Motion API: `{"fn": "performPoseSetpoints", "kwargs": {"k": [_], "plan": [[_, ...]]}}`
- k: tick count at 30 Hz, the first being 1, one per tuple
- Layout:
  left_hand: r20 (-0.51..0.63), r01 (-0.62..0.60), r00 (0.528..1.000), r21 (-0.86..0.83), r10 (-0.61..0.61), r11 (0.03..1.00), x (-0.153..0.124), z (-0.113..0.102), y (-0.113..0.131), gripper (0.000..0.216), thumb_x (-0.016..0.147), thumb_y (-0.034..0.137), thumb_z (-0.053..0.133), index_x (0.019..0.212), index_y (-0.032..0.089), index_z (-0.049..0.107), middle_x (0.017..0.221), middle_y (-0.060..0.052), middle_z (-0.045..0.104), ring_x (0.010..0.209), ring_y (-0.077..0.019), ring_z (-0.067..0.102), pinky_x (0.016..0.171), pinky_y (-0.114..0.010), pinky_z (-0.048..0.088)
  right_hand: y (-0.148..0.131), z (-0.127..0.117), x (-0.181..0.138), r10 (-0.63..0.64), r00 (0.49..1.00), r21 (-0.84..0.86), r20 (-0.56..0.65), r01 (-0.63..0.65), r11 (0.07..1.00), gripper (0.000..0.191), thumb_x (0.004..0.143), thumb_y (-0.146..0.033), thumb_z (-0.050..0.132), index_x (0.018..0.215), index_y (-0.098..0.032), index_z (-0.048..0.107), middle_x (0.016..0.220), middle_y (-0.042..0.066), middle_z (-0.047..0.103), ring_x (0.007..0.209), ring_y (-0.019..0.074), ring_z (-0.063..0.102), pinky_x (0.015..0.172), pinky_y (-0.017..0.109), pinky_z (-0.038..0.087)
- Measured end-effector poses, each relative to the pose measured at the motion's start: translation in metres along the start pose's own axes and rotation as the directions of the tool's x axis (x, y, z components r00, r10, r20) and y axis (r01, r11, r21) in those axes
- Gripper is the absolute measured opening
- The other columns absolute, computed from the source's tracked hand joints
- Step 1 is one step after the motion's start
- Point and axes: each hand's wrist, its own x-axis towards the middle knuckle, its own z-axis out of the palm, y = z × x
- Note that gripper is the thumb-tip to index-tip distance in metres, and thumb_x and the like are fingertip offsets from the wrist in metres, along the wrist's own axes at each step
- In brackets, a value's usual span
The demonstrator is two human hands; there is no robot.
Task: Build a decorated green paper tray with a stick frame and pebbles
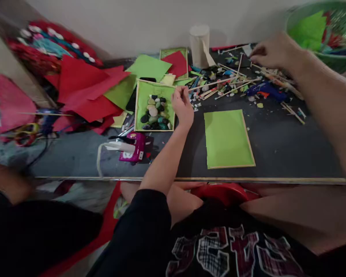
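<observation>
Left hand (183,107): grip clamped on thin stick (212,84), upper centre of frame. Right hand (272,52): upper right, near loose sticks (284,79); cannot tell grip. Green panel (228,139): right of centre, on counter (294,148).

Stick (212,83) between the left fingers (183,93) is looking like bare wood, dull and unvarnished. Just left of these fingers, the tray (136,105) is showing pale matt wooden sides; its stones (153,111) are appearing smooth, the dark ones faintly glossy. Nearer the wearer and right of the same fingers, the card (229,138) is presenting smooth matt paper. Farther left of them, sheets (86,86) are looking like matt paper, while the purple device (140,146) is reflecting light like glossy plastic. Left of the right fingers (255,57), the roll (199,48) is reading as matt paper. Below them, the blue gun (266,90) is resembling smooth plastic. The tabletop (294,146) is showing a dull, scuffed finish.
</observation>
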Motion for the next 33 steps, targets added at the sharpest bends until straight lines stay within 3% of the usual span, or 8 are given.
{"fn": "performPoseSetpoints", "kwargs": {"k": [3, 6, 9, 12, 16, 24, 28, 33], "plan": [[-0.004, 0.013, 1.000, -0.041, -0.013, 0.999, -0.001, -0.001, 0.010, 0.064, 0.101, 0.080, 0.035, 0.100, 0.024, 0.066, 0.093, -0.007, 0.071, 0.092, -0.0213, 0.068, 0.083, -0.034, 0.055, -0.016, -0.002, -0.026, -0.282, 0.957, 0.017, -0.066, 0.284, 0.959, 0.037, 0.105, -0.030, 0.064, 0.137, -0.016, 0.073, 0.123, 0.015, 0.077, 0.116, 0.0269, 0.072, 0.086, 0.031, 0.045], [0.033, 0.071, 0.997, -0.104, -0.068, 0.992, -0.001, -0.003, 0.018, 0.065, 0.099, 0.082, 0.035, 0.104, 0.025, 0.066, 0.103, -0.007, 0.074, 0.100, -0.0212, 0.071, 0.090, -0.035, 0.057, -0.027, -0.002, -0.045, -0.433, 0.901, -0.059, -0.015, 0.431, 0.900, 0.035, 0.104, -0.038, 0.064, 0.132, -0.019, 0.076, 0.118, 0.013, 0.078, 0.106, 0.0255, 0.073, 0.077, 0.032, 0.044], [0.125, 0.147, 0.984, -0.181, -0.125, 0.973, -0.001, -0.004, 0.021, 0.065, 0.098, 0.081, 0.036, 0.112, 0.026, 0.067, 0.116, -0.008, 0.075, 0.117, -0.0228, 0.070, 0.105, -0.039, 0.055, -0.028, -0.004, -0.053, -0.427, 0.904, -0.063, 0.027, 0.428, 0.902, 0.028, 0.104, -0.038, 0.065, 0.120, -0.021, 0.081, 0.107, 0.009, 0.080, 0.094, 0.0200, 0.073, 0.067, 0.029, 0.037], [0.230, 0.184, 0.962, -0.142, -0.149, 0.973, 0.001, -0.005, 0.020, 0.055, 0.101, 0.073, 0.048, 0.115, 0.025, 0.073, 0.116, -0.009, 0.076, 0.117, -0.0240, 0.070, 0.106, -0.041, 0.055, -0.017, -0.013, -0.053, -0.402, 0.915, -0.018, 0.019, 0.403, 0.915, 0.026, 0.101, -0.035, 0.067, 0.110, -0.017, 0.082, 0.100, 0.005, 0.080, 0.087, 0.0129, 0.070, 0.067, 0.027, 0.036], [0.298, 0.071, 0.951, 0.032, -0.077, 0.997, 0.003, -0.008, 0.022, 0.028, 0.097, 0.051, 0.071, 0.094, 0.025, 0.080, 0.097, -0.007, 0.079, 0.105, -0.0262, 0.070, 0.100, -0.042, 0.056, -0.001, -0.023, -0.051, -0.395, 0.918, 0.006, 0.029, 0.395, 0.919, 0.034, 0.098, -0.043, 0.066, 0.105, -0.014, 0.083, 0.094, 0.003, 0.080, 0.074, 0.0065, 0.062, 0.066, 0.028, 0.034], [0.399, -0.067, 0.917, 0.149, 0.002, 0.987, 0.005, -0.012, 0.019, 0.008, 0.096, 0.029, 0.074, 0.089, 0.028, 0.078, 0.099, -0.004, 0.081, 0.108, -0.0263, 0.065, 0.101, -0.043, 0.052, -0.003, -0.016, -0.049, -0.386, 0.922, -0.072, 0.036, 0.388, 0.919, 0.033, 0.100, -0.042, 0.066, 0.112, -0.017, 0.083, 0.105, 0.006, 0.080, 0.091, 0.0153, 0.069, 0.070, 0.032, 0.036], [0.493, -0.080, 0.870, 0.154, -0.006, 0.985, 0.008, -0.008, 0.011, 0.009, 0.089, 0.020, 0.079, 0.084, 0.026, 0.074, 0.095, -0.004, 0.078, 0.111, -0.0258, 0.065, 0.099, -0.040, 0.054, -0.006, -0.021, -0.051, -0.436, 0.900, -0.159, -0.012, 0.428, 0.889, 0.035, 0.104, -0.048, 0.060, 0.110, -0.021, 0.082, 0.108, 0.006, 0.079, 0.098, 0.0177, 0.071, 0.064, 0.030, 0.032], [0.587, -0.104, 0.809, 0.117, 0.016, 0.988, 0.009, -0.003, 0.009, 0.016, 0.088, 0.015, 0.077, 0.080, 0.025, 0.068, 0.095, -0.006, 0.076, 0.113, -0.0255, 0.065, 0.101, -0.040, 0.053, -0.016, -0.030, -0.065, -0.407, 0.913, -0.198, -0.031, 0.393, 0.898, 0.023, 0.104, -0.035, 0.063, 0.113, -0.023, 0.080, 0.109, 0.006, 0.078, 0.110, 0.0198, 0.069, 0.064, 0.032, 0.030]]}}
